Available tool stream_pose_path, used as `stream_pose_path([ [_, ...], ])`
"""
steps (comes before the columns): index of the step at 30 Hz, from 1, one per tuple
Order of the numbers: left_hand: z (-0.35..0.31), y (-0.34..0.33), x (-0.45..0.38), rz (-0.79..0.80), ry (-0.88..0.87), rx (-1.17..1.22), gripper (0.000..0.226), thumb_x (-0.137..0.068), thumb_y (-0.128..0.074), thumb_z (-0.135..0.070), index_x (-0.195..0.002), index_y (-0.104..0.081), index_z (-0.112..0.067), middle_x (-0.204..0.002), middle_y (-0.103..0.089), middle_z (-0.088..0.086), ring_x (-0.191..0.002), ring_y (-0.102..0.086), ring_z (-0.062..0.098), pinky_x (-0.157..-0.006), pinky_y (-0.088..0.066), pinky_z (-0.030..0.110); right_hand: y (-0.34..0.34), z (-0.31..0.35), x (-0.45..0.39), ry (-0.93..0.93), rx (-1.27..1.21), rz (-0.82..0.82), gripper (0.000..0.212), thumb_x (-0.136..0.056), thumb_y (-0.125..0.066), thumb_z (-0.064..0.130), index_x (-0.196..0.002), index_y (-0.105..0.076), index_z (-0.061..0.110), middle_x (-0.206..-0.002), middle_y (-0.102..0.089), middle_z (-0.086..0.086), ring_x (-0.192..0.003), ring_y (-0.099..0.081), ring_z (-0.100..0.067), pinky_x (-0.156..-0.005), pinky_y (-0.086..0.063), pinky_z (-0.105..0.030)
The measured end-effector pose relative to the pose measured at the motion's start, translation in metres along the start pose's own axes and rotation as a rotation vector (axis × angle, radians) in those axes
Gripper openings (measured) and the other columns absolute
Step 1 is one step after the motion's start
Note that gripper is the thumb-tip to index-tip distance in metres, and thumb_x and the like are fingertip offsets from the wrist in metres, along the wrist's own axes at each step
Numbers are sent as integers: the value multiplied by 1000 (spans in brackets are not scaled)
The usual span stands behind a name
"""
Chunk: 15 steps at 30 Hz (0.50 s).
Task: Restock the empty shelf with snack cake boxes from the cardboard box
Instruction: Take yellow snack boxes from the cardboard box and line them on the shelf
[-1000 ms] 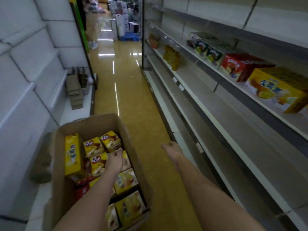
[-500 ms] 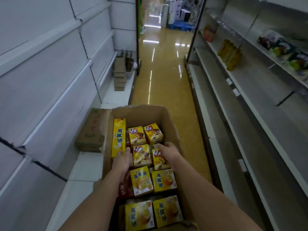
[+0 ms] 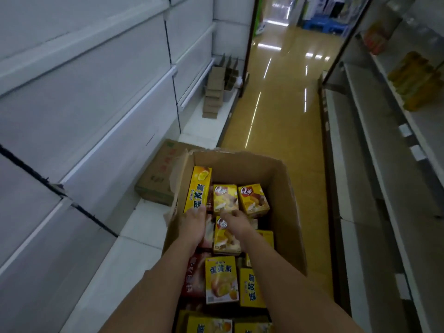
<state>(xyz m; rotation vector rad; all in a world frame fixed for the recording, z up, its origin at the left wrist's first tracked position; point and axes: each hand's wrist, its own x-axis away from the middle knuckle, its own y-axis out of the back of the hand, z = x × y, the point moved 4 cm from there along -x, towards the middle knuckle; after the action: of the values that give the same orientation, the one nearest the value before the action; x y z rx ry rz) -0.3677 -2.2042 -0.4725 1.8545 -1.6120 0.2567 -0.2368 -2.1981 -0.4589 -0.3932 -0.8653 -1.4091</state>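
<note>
An open cardboard box point(image 3: 284, 203) stands low in the middle, holding several yellow snack cake boxes and some red ones. My left hand point(image 3: 195, 225) reaches in, its fingertips against the lower end of a tall yellow box point(image 3: 200, 186) standing on edge by the left wall. My right hand point(image 3: 236, 222) lies with fingers spread over the top of a small yellow Q-marked box point(image 3: 224, 240). The two hands flank that small box without lifting it. The grey shelves point(image 3: 384, 212) on the right are bare at this height.
A closed brown carton point(image 3: 156, 179) sits on the white base ledge left of the open box. Stacked cardboard pieces point(image 3: 213, 92) stand farther along that ledge. Yellow packs point(image 3: 418, 82) fill a far right shelf. The glossy yellow aisle floor point(image 3: 276, 104) runs ahead.
My view swung left from the right-hand shelves to the cardboard box. My right hand came from beside the box into it, and both hands closed in on the small yellow box.
</note>
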Motion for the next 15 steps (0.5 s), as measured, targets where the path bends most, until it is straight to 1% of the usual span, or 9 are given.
stream_pose_path([
  [3,7,-8,-15,2,16,-68,67,-98,-25,-54,-148,-29,-9,-152,-30,15,-139,-29,32,-114,-26,46,-17,0,-17,-15,31,48,52,-102,-41,28,-144,-29,0,-136,-50,-23,-123,-49,-32,-102,-36,-34],
  [5,16,-9,-27,-29,46,-112,67,-98,-25,-55,-149,-28,-11,-152,-29,16,-139,-28,33,-114,-24,46,-27,-1,-29,-20,62,58,50,-102,-39,29,-143,-33,1,-135,-51,-23,-124,-49,-33,-102,-37,-36],
  [7,23,-10,-38,-55,67,-156,67,-98,-26,-54,-149,-27,-11,-151,-29,17,-139,-27,33,-115,-22,44,-38,-3,-38,-26,73,68,44,-101,-38,30,-137,-42,4,-132,-54,-23,-121,-51,-35,-102,-39,-38],
  [10,27,-16,-45,-88,80,-270,70,-98,-29,-54,-151,-16,-11,-156,-19,13,-143,-15,33,-116,-14,42,-49,-7,-51,-32,74,79,40,-101,-38,32,-130,-51,8,-127,-58,-18,-114,-56,-33,-95,-45,-39],
  [11,27,-18,-44,-104,84,-304,72,-97,-29,-54,-152,-12,-11,-157,-16,12,-144,-12,33,-116,-13,42,-52,-7,-53,-37,71,89,40,-101,-37,32,-129,-53,8,-126,-59,-17,-113,-58,-32,-95,-46,-39],
  [13,28,-20,-44,-143,97,-353,74,-98,-30,-53,-152,-8,-8,-157,-17,13,-143,-13,33,-114,-17,42,-59,-11,-59,-44,28,118,43,-100,-39,33,-133,-52,7,-127,-59,-15,-112,-59,-30,-92,-48,-37],
  [15,29,-19,-44,-169,117,-398,73,-98,-29,-53,-151,-10,-7,-154,-23,15,-141,-19,33,-112,-22,43,-63,-17,-64,-51,-17,129,43,-100,-42,32,-131,-53,5,-128,-60,-15,-109,-59,-27,-82,-49,-32],
])
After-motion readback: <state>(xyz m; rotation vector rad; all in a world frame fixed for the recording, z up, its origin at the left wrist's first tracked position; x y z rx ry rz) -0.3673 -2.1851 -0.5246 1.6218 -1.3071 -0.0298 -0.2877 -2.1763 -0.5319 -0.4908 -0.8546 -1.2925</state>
